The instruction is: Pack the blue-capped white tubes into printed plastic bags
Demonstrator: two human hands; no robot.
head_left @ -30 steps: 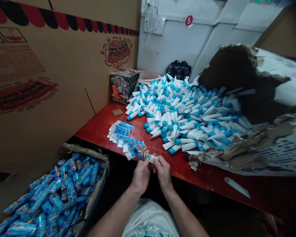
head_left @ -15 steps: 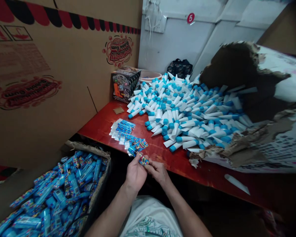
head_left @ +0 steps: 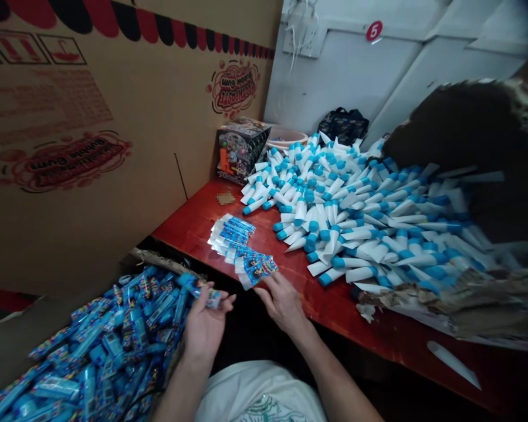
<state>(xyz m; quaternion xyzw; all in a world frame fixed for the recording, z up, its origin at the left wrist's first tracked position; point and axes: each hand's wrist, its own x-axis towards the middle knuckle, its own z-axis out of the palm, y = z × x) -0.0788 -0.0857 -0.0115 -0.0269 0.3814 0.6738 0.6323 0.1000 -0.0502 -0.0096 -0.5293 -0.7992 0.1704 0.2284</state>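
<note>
Blue printed bubble-gum packet [head_left: 212,299]: small, pinched at the fingertips of the left hand, above the corner of the box of packets.
Left hand [head_left: 205,329]: palm up, in a narrow hold on that packet.
Right hand [head_left: 281,303]: fingers spread, at the lower edge of the fanned packets; whether it grips them, I cannot tell.
Fanned blue printed packets [head_left: 256,271]: overlapping, on the surface, just beside a second overlapping row.
Red wooden surface [head_left: 193,220]: glossy, carrying both rows and a heap of white tubes.
White tubes with blue caps [head_left: 347,225]: piled loosely, well right of the hands.
Open cardboard box [head_left: 114,346]: torn-edged, heaped with blue printed packets, below the left hand.
</note>
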